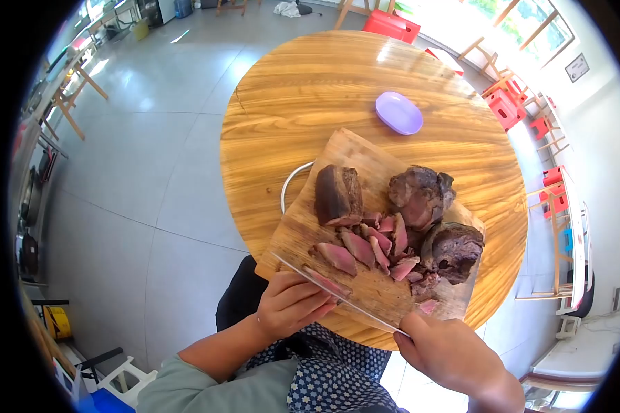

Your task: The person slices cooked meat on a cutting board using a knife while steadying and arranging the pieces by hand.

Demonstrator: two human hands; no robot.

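My right hand [451, 351] is closed around the handle end of a knife [365, 312]. The blade runs up and left across the near side of a wooden cutting board [289, 230]. My left hand [293, 303] has its fingers curled over a piece of meat [329, 281] at the blade, and the hand hides part of that piece. Beyond the blade lie several pink slices of meat [358, 246]. Three large dark-crusted chunks of meat sit behind them: a left chunk [337, 195], a back chunk [421, 196] and a right chunk [452, 252].
The board rests on a round wooden table [275, 103]. A purple plate [399, 113] stands toward the far side. Beside the board shows a white curved handle or rim [287, 186]. Red stools [506, 107] and side tables line the right wall.
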